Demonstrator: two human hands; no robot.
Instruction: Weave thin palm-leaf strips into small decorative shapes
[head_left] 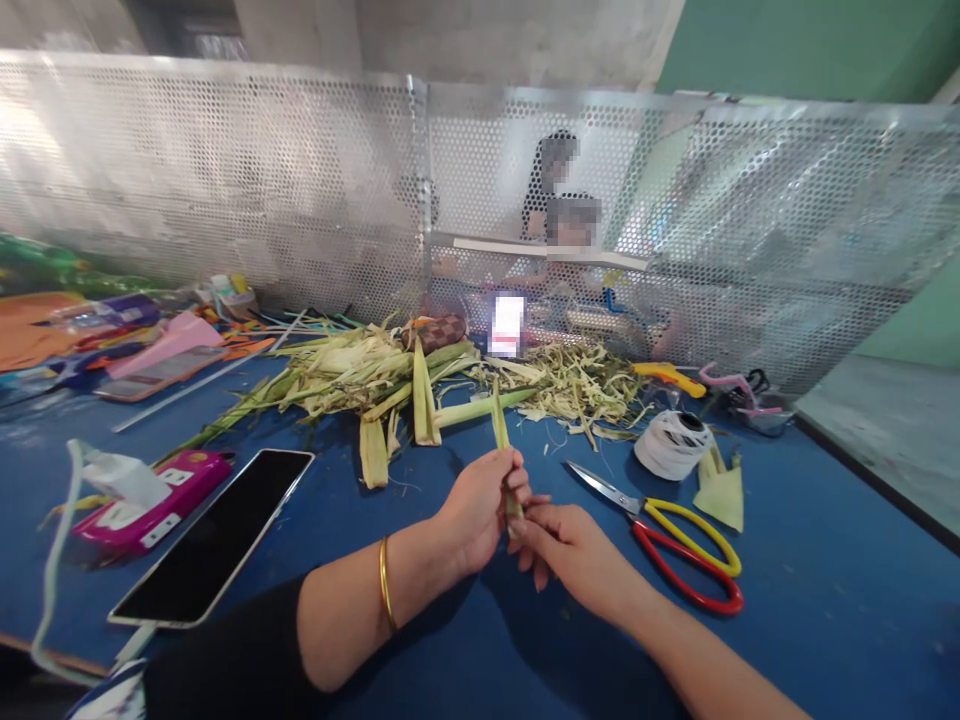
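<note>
"What does the left hand [476, 510] grip?"
"A leaf strip [501, 430], closed round its middle; the right hand [568, 545] pinches its near end, above the counter [825, 570]."
"Its long axis?"
"Toward the counter's far edge. Scissors [637, 508] lie nearer the right hand."

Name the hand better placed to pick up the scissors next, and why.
Probably the right hand: the scissors lie just to its right, handles beside its forearm. The left hand is farther away. Both hold the leaf strip, so the right must let go first.
</note>
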